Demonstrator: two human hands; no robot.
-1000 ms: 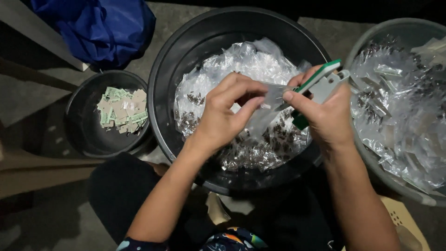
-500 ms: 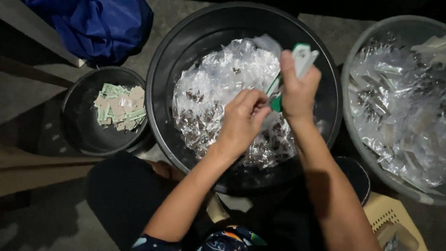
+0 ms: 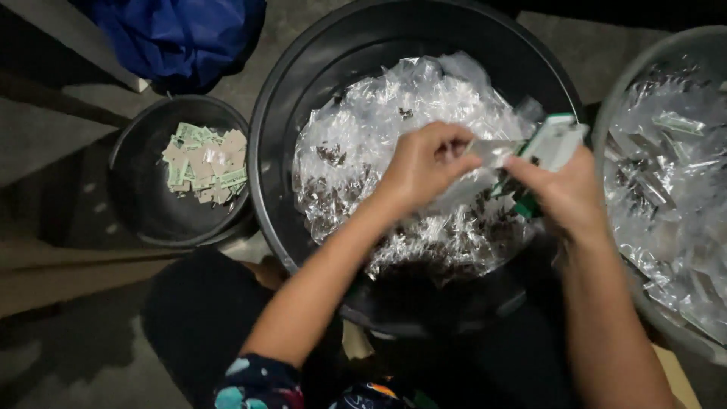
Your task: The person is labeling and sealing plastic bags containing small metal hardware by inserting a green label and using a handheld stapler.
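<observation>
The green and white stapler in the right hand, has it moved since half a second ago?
Yes. The stapler has come down from near the big black basin's far rim toward its middle, now lying tilted beside the left hand.

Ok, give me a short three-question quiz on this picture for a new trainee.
1. True or false: the small tub holds clear plastic packets.
2. Which hand holds the green and white stapler? A) left hand B) right hand
3. Fill in: the left hand pinches a clear ____ over the big black tub.

Key
1. False; it holds small paper cards.
2. B, the right hand.
3. Packet.
</observation>
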